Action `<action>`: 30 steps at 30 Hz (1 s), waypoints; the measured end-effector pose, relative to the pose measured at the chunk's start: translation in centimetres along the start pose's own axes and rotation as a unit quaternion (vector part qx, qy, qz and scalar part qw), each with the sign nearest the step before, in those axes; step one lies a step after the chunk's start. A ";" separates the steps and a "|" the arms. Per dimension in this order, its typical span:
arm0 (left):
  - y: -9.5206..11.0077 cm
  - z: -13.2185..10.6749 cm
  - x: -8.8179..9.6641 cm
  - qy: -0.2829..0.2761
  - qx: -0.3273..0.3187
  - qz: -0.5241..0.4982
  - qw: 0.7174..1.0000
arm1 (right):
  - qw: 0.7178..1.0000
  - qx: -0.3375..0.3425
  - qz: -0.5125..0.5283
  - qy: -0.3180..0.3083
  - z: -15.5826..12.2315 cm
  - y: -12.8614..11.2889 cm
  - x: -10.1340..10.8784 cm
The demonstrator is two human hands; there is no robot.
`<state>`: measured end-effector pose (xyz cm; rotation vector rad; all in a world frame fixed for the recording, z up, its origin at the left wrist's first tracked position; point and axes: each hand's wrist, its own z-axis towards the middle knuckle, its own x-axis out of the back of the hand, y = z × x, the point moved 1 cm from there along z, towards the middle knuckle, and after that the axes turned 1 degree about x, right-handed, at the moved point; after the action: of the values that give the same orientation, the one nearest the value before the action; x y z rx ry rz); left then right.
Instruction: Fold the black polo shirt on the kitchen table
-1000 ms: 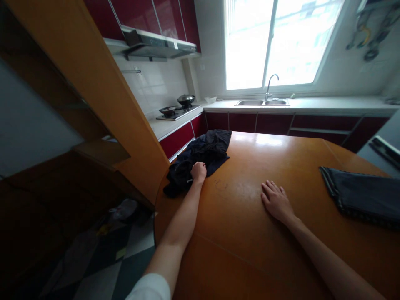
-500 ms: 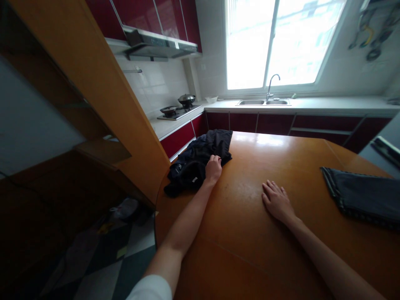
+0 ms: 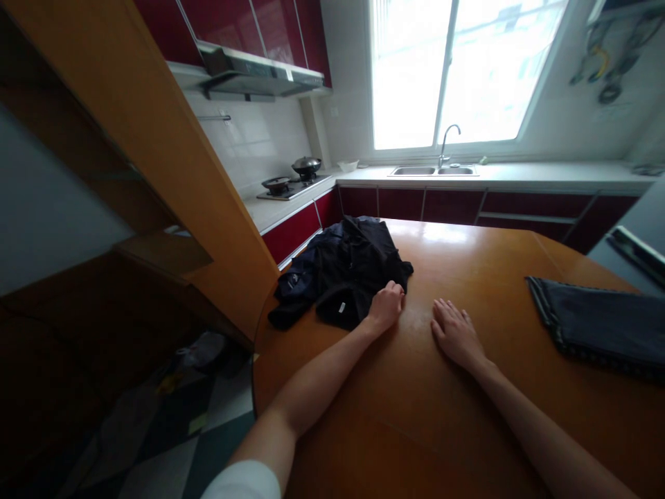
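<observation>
Left hand [image 3: 387,306] clasps the black garment [image 3: 353,260], its grip partly hidden; right hand [image 3: 458,336] lies flat, open, on the tabletop [image 3: 483,263].

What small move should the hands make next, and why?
Probably draw the left hand gently rightward: it grips the black garment by its right edge, the cloth lies rumpled against navy clothing, and bare wooden tabletop lies between it and the flat right hand.

Short white sleeve [image 3: 245,483] on left arm [image 3: 294,414], plain cloth, smooth rounded edge. Left hand [image 3: 387,305] bare. Right forearm [image 3: 540,424] and right hand [image 3: 458,336] bare too.
</observation>
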<state>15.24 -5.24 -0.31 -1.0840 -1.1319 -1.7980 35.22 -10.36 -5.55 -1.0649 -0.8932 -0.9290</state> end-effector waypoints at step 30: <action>-11.2 3.9 2.6 0.050 -0.070 -0.143 0.986 | 0.992 0.119 0.036 0.027 0.5 -1.7 2.0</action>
<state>5.33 1.78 -0.40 -0.9349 -1.1610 -2.1596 34.25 -10.64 -3.11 -0.8578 -0.8907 -0.7652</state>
